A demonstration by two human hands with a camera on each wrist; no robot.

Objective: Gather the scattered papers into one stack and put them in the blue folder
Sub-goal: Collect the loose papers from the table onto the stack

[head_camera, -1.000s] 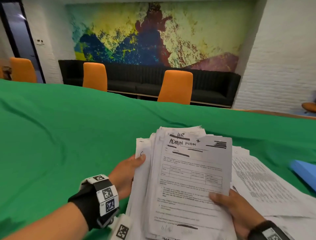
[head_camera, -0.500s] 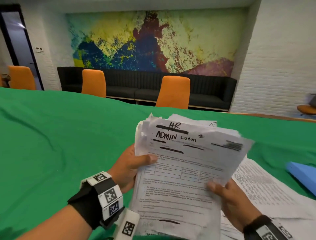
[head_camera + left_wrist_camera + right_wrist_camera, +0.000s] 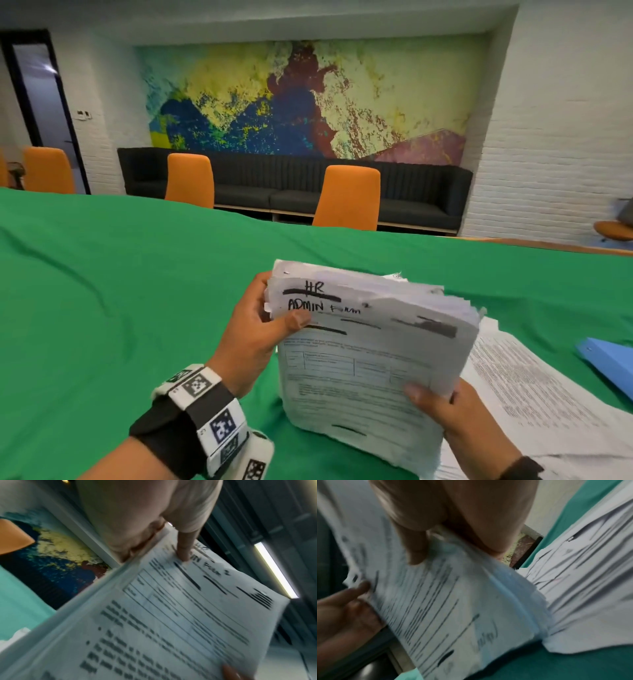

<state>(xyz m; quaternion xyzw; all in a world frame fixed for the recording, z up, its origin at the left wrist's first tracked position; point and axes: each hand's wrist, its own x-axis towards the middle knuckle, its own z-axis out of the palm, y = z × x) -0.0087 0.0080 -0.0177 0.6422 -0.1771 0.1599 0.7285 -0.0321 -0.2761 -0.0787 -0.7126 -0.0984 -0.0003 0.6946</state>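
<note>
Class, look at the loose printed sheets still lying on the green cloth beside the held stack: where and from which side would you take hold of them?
Probably by the near edge of the loose sheets, from the person's right. They lie flat and fanned on the green cloth, so fingers should slide under an overhanging corner. Both the left hand and the right hand currently grip the paper stack.
</note>
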